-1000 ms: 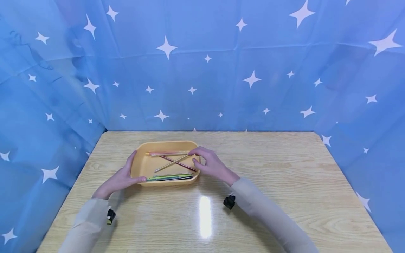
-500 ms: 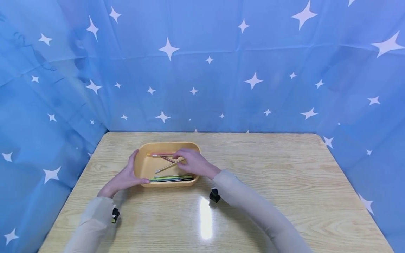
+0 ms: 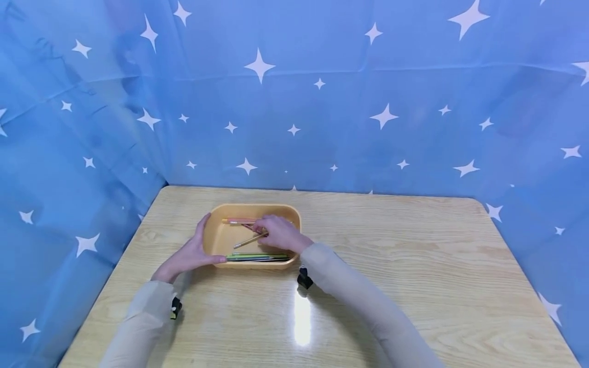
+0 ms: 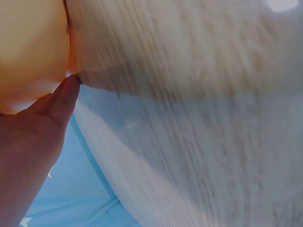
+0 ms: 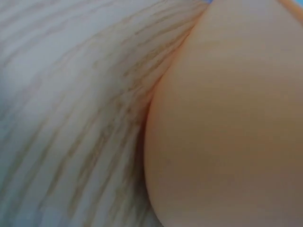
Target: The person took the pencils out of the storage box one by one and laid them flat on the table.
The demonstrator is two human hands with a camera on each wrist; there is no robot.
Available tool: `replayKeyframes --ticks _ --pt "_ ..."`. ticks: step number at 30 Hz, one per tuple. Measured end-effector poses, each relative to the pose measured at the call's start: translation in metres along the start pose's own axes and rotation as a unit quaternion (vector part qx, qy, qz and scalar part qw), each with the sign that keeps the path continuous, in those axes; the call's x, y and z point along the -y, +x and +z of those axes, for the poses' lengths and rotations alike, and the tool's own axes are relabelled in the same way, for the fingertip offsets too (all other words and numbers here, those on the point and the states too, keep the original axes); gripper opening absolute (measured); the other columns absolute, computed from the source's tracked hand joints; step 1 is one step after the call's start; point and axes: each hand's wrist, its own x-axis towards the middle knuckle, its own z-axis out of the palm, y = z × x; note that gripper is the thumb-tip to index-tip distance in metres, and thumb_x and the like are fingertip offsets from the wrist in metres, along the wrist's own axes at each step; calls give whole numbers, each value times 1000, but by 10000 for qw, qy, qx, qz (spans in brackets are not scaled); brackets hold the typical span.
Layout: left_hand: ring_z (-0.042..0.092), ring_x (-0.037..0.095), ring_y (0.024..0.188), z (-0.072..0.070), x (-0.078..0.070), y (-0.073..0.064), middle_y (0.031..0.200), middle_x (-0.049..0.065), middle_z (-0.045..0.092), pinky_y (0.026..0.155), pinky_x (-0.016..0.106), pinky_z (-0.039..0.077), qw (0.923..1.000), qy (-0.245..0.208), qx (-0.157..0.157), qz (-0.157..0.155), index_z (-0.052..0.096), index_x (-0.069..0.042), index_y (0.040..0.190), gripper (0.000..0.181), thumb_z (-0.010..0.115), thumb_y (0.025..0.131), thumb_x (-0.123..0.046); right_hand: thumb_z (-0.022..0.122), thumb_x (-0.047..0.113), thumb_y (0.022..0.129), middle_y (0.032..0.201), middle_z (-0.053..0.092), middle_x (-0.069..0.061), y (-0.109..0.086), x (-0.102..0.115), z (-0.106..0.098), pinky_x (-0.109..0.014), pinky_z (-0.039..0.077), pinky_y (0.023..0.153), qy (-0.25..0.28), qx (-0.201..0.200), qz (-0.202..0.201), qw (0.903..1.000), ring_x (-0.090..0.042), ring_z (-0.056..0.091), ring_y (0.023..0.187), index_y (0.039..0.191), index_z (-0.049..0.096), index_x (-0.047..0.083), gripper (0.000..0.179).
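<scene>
A shallow yellow-orange tray (image 3: 216, 240) stands on the table with several pencils in it. My left hand (image 3: 190, 255) holds its left end, thumb over the front rim and fingers along the outer wall; the left wrist view shows the fingers (image 4: 64, 101) against that wall. Inside the tray, my right hand (image 3: 280, 233) has its fingers curled at a gold pencil (image 3: 248, 241), seemingly pinching it near the middle. A dark red pencil (image 3: 247, 227) passes under those fingers. Green and dark pencils (image 3: 257, 257) lie along the front wall, orange and pink ones (image 3: 236, 221) at the back.
The wood-grain table (image 3: 391, 266) extends right and in front of the tray. A blue curtain with white stars (image 3: 322, 128) hangs behind and at the sides. The right wrist view shows mostly the tray's outer wall (image 5: 227, 123) and blurred tabletop.
My right hand has moved left, from the tray's right end to over the crossing pencils. The left hand keeps its hold on the tray. The head view has shifted slightly.
</scene>
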Motion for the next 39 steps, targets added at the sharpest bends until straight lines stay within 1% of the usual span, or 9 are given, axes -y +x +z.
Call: replayKeyframes --ticks 4,9,11,16,19,23,29,34,39 --pt "18 47 138 0 0 1 155 29 4 109 59 19 10000 44 11 17 -12 -5 152 125 84 74 -23 77 19 83 99 64 2 5 -5 7 -29 45 84 50 46 89 9999 -14 57 92 110 69 12 29" --pt "16 48 138 -2 0 -1 155 31 3 109 59 16 10000 -1 10 62 -12 -5 152 127 85 72 -21 73 8 84 99 63 1 9 -7 11 -29 47 81 204 60 293 9993 -16 57 93 108 69 12 24" --pt "15 48 138 -3 -2 -1 155 31 3 109 59 16 10000 -36 19 63 -12 -5 152 127 85 72 -20 71 4 85 98 63 0 10 -7 10 -30 47 80 241 48 266 9993 -16 58 93 107 69 12 24" --pt "17 47 138 -3 -3 -1 156 29 2 110 59 17 10000 -71 15 34 -12 -6 152 126 85 73 -21 69 -1 85 95 67 -3 12 -8 9 -27 48 79 694 5 102 9975 -16 61 89 108 69 8 25" --pt "18 46 138 -2 -2 -1 156 28 2 110 58 18 9999 -99 -2 23 -12 -7 153 125 84 74 -21 68 -3 84 91 66 -3 12 -9 8 -25 48 75 1150 -21 126 9933 -14 60 84 109 69 5 26" --pt "19 46 137 -1 -1 -1 156 28 3 109 59 19 10000 -90 20 28 -12 -6 152 124 84 75 -21 66 -6 83 89 64 -3 10 -9 7 -24 47 70 1776 -103 217 9838 -13 57 80 108 68 3 27" --pt "19 48 137 0 -4 -2 155 31 3 109 60 19 9999 -93 52 100 -13 -5 152 125 84 74 -18 67 -3 85 87 64 -4 4 -8 5 -22 45 65 2321 -175 303 9721 -10 56 76 106 69 3 22" --pt "20 49 136 0 -6 -2 155 31 3 108 60 20 9998 -147 53 109 -13 -4 152 125 84 74 -17 67 0 87 83 63 -1 0 -6 2 -22 46 61 2502 -252 309 9674 -9 56 71 104 69 2 18" --pt "19 49 137 0 -5 -2 155 31 2 108 61 19 9998 -145 46 121 -14 -4 152 126 84 73 -17 67 3 88 83 63 2 -5 -3 -4 -22 46 63 2384 -395 234 9701 -9 56 70 104 70 3 16"
